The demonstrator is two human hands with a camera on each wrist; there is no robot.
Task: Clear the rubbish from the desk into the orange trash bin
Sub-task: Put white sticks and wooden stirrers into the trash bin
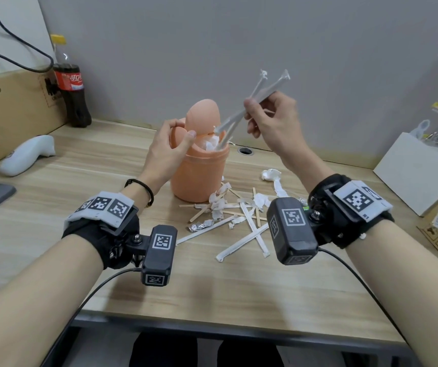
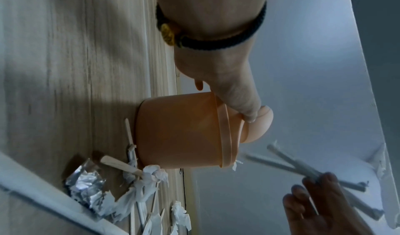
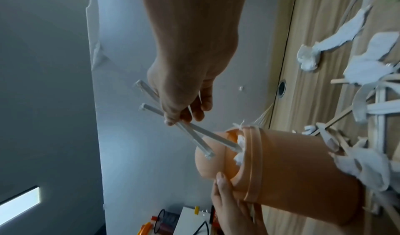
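Desk [image 1: 54, 197]: light wood top; front edge runs across the lower frame, back edge meets the grey wall. Bare wood lies lower centre and centre left of the head view; the pile of rubbish sits right of centre.

Orange trash bin [image 1: 199, 176]: upright, centre of frame, near the back edge. Swing lid [image 1: 204, 115] tipped up on end; crumpled white paper shows in the opening.

Left hand [image 1: 165, 152]: fingers curled over the bin's rim on its left side, thumb pressing the lower part of the lid.

Right hand [image 1: 273, 123]: above and right of the bin, pinching two white paper straw wrappers [image 1: 249, 104], crossed; their lower ends reach the bin opening.

Loose rubbish [image 1: 236, 213]: wooden sticks, white wrappers, torn paper, just in front and to the right of the bin. Foil scrap [image 1: 200, 225] at the pile's left edge.

Edge items: cola bottle [image 1: 70, 83] and cardboard box [image 1: 6, 102] upper left; white controller [image 1: 27, 154] centre left; white box [image 1: 421, 173] at right.
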